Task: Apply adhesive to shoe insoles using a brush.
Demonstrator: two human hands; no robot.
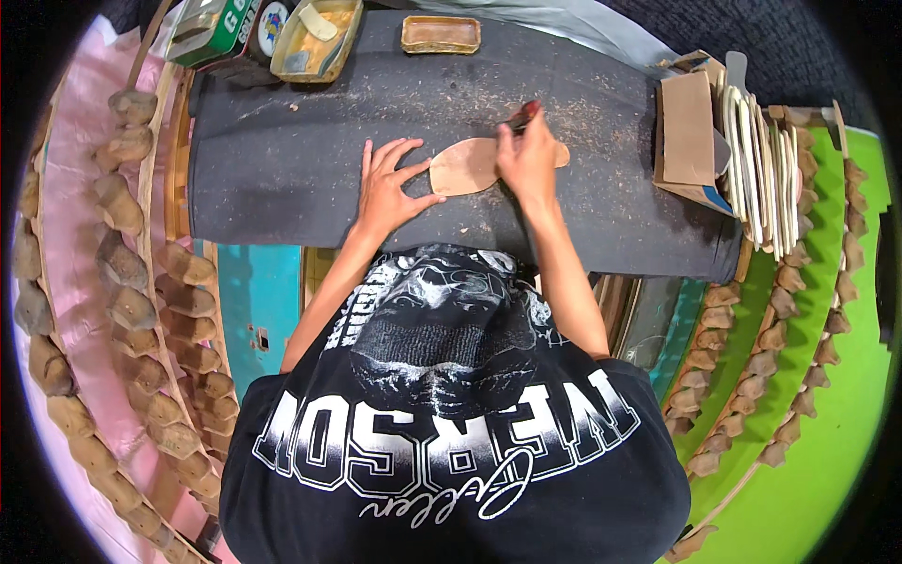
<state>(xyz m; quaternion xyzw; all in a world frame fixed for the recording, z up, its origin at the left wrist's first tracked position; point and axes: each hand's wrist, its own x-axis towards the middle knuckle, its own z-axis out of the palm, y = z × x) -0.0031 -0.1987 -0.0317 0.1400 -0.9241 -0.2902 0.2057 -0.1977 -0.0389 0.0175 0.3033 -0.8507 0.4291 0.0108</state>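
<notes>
A tan shoe-sole-shaped piece (pixel 462 167), likely an insole, lies flat on the dark grey cloth of the worktable (pixel 310 141). Its wide rounded end points left, and its narrower end shows past my right hand. My left hand (pixel 387 183) is spread open, with thumb and forefinger touching the edge of the rounded end. Above the piece's narrower part, my right hand (pixel 529 160) is closed around a short red-and-dark tool (pixel 524 117). The tool's working end is hidden by the hand, so I cannot tell its exact kind.
Small shavings lie scattered over the cloth. At the back stand a green tin (pixel 221 33), a tray with tools (pixel 329 70) and a small shallow brown dish (pixel 442 36). A cardboard box (pixel 684 132) with flat pale templates (pixel 752 160) stands right. Racks of wooden shoe lasts (pixel 122 258) flank both sides.
</notes>
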